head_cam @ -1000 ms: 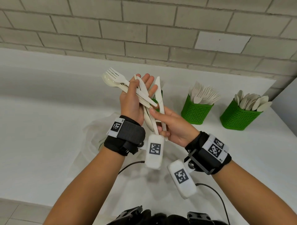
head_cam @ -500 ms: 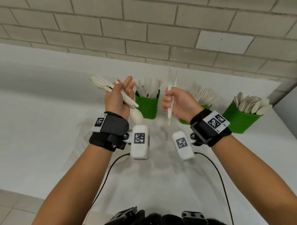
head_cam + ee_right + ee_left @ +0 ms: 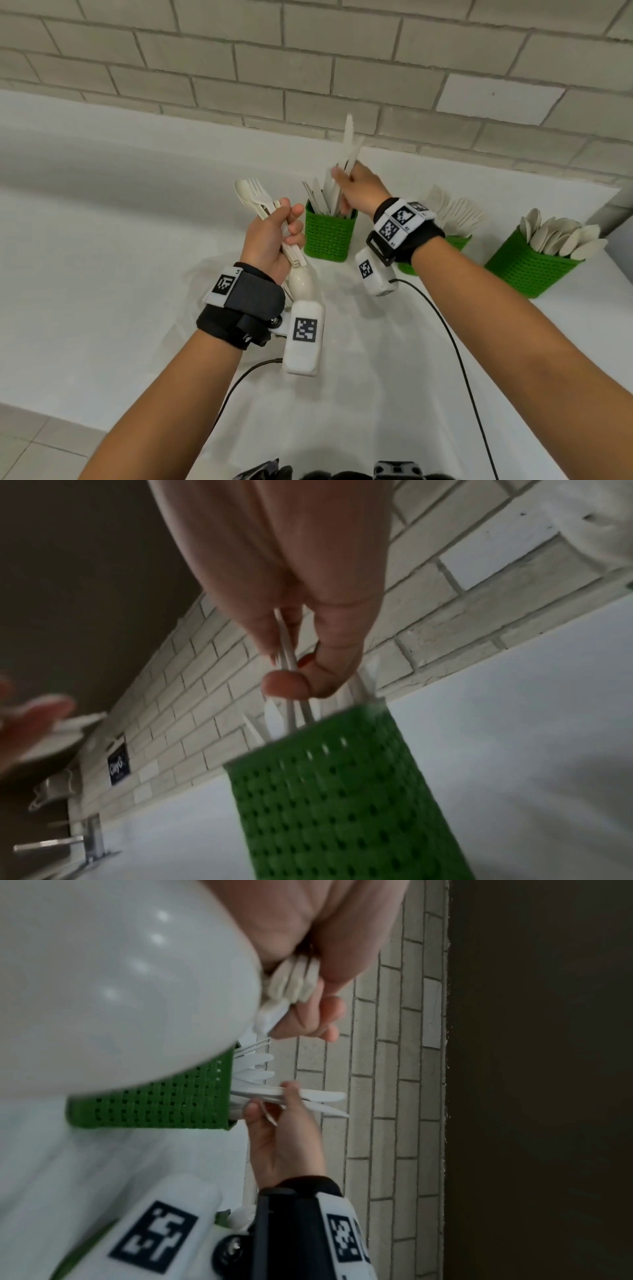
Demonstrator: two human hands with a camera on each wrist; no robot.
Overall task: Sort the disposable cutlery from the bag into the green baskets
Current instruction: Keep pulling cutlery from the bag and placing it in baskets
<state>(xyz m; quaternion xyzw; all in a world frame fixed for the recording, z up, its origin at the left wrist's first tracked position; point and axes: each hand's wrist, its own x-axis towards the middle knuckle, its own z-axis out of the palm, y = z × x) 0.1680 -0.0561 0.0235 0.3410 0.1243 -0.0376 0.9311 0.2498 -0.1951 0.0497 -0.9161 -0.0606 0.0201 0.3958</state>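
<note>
My left hand [image 3: 286,228] grips a bundle of cream forks and spoons [image 3: 255,197]; one spoon bowl [image 3: 120,988] hangs below the fist and fills the left wrist view. My right hand [image 3: 344,180] pinches two white knives [image 3: 350,144] upright, their lower ends dipping into the left green basket [image 3: 329,236], which holds several knives. In the right wrist view thumb and fingers [image 3: 287,685] squeeze the knives [image 3: 286,642] just above that basket [image 3: 342,791]. The middle green basket [image 3: 460,241] holds forks and is partly hidden by my right wrist. The right green basket [image 3: 527,270] holds spoons.
All three baskets stand in a row on the white counter [image 3: 102,257] close to the brick wall [image 3: 308,68]. A thin clear bag [image 3: 209,274] lies flat under my hands. Wrist-camera cables [image 3: 455,349] trail over the counter toward me.
My right hand drew the knives out of the left hand's bundle, carried them right and then forward over the left basket. The left hand kept the forks and spoons and drew apart.
</note>
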